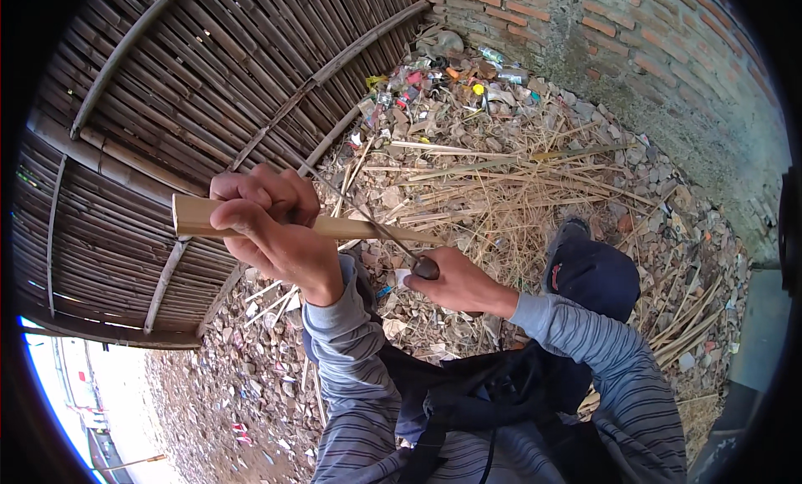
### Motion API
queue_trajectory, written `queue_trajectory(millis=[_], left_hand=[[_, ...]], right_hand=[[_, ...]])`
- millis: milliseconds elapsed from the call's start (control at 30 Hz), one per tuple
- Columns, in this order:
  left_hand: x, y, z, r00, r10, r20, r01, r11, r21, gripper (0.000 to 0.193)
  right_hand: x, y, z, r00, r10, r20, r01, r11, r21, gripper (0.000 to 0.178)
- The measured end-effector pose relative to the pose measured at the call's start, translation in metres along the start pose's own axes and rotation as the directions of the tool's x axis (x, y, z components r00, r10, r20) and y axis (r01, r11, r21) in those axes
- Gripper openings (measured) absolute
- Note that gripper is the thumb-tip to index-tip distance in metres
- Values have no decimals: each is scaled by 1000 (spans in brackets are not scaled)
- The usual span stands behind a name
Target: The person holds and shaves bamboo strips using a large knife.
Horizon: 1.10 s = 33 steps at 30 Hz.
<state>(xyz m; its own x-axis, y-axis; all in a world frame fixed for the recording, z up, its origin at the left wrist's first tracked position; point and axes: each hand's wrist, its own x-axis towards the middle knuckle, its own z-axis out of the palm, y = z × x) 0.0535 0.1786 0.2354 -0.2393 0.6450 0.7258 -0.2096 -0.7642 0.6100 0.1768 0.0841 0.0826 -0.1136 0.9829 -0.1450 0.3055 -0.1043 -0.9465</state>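
My left hand (280, 233) is closed around a pale split bamboo piece (194, 216), with the thumb lying along it. The strip runs from the left, through my grip, to a thinner end on the right. My right hand (464, 282) is wrapped around the dark rounded handle of a knife (426, 268). Its long thin blade slants up and to the left, crossing the bamboo just right of my left hand. Whether the edge bites into the bamboo I cannot tell.
Long bamboo strips and shavings (501, 179) lie on the rubble-strewn ground ahead. Coloured litter (451, 74) is heaped at the far corner. A bamboo slat wall (209, 74) leans in at left; a brick and plaster wall (652, 74) stands at right.
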Motion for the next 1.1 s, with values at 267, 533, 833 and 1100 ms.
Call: queue_trajectory(millis=[267,533,833,1100], left_hand=[[-8,1,6,998,58,-23,-58,998,-12,59],[-3,-8,-1,999,38,6,-38,999,10,58],[-1,-3,7,1000,5,-14,-5,1000,20,58],[-2,-3,7,996,43,-73,-38,997,69,60]], right_hand=[[8,26,0,999,21,-30,-21,1000,1,33],[1,11,-4,996,90,-12,-91,995,-33,30],[12,28,-9,939,202,278,-322,799,508,31],[2,-31,-5,989,-141,-43,140,990,-28,25]])
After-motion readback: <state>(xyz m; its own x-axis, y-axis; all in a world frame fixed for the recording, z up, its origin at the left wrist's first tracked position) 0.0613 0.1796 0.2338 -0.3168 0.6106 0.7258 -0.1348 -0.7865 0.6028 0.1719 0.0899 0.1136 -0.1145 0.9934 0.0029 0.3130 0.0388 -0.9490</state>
